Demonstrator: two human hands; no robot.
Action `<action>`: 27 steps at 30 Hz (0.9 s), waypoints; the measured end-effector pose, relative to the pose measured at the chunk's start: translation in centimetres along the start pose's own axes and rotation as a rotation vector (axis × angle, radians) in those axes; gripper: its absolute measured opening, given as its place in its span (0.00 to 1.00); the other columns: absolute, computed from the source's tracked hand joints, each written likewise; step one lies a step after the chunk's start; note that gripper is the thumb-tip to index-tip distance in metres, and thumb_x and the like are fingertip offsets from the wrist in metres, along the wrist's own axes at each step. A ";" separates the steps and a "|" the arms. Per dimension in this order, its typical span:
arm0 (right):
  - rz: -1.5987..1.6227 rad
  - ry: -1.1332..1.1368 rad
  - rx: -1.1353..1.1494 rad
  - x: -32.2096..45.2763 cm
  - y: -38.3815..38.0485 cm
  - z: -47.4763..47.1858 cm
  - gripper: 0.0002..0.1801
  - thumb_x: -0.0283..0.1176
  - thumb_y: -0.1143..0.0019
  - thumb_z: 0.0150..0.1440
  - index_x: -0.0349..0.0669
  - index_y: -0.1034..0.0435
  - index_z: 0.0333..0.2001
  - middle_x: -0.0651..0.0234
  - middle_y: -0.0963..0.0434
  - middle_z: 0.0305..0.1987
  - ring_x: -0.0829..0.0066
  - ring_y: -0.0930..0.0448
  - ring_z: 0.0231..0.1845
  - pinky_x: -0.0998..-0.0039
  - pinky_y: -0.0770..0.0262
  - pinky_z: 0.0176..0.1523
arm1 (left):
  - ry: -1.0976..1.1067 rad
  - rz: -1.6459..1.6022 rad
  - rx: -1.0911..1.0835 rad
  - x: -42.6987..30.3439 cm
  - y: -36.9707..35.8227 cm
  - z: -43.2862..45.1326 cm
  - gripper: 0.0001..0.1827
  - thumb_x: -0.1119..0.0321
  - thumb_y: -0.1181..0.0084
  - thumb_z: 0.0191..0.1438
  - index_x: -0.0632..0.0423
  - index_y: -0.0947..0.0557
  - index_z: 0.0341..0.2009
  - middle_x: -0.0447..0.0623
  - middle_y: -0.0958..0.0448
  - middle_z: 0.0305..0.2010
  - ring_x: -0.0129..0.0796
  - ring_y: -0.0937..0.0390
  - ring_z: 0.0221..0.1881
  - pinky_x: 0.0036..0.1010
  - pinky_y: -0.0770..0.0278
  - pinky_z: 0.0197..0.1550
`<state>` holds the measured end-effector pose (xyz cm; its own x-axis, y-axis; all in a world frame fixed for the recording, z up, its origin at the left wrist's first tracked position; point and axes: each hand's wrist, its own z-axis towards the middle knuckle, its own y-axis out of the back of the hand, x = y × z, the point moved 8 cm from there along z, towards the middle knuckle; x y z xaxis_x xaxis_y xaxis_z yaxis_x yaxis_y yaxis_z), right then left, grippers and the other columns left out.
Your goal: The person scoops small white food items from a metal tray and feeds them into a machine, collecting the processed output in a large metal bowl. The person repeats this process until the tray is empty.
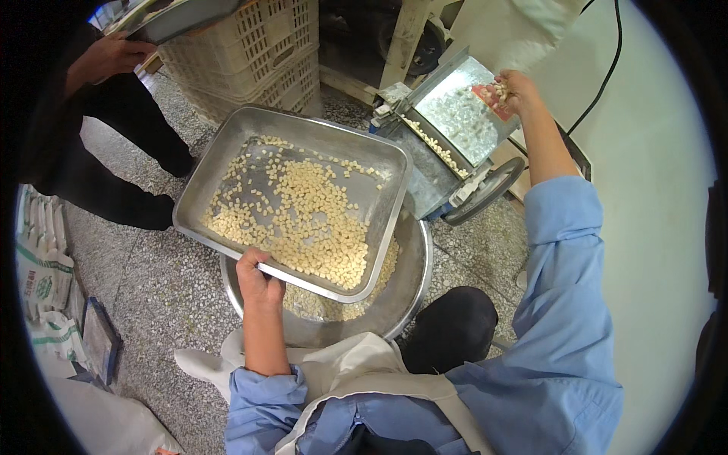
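A rectangular metal tray (392, 182) is tilted above a large round metal basin (422, 267), with my left hand (260, 281) gripping its near rim. Small pale cubes (313, 199), perhaps dough, are spread across the tray, thickest along its near side. More cubes (301, 304) lie in the basin, partly hidden beneath the tray. At the upper right my right hand (515, 94) holds several cubes over the sloping sheet-metal chute (449, 108) of a small machine. A row of cubes (435, 145) lies along the slot at the chute's lower end.
A large wheel (483, 190) is on the machine's right side. Behind the tray stand stacked plastic crates (244, 57). Another person's hand (108, 57) supports a tray (187, 20) at upper left; their dark-clad legs (125, 153) stand nearby. Printed sacks (48, 278) lie at left on the speckled floor (153, 284).
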<state>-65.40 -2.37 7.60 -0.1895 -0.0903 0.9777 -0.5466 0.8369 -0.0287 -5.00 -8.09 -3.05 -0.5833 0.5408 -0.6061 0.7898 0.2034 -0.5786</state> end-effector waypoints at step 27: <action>-0.839 0.659 0.910 -2.4 -17.6 -18.5 0.09 0.21 0.61 0.43 0.36 0.30 0.26 0.67 0.27 0.23 0.77 0.27 0.26 0.76 0.30 0.31 | 0.024 -0.048 0.009 1.1 2.2 2.0 0.06 0.77 0.53 0.32 0.52 0.34 0.15 0.44 0.39 0.19 0.30 0.39 0.22 0.25 0.37 0.26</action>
<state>-40.23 -6.87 9.58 0.7265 0.0962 0.6803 -0.6835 -0.0008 0.7300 -4.32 -8.72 -6.10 -0.6152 0.5505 -0.5643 0.7595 0.2223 -0.6113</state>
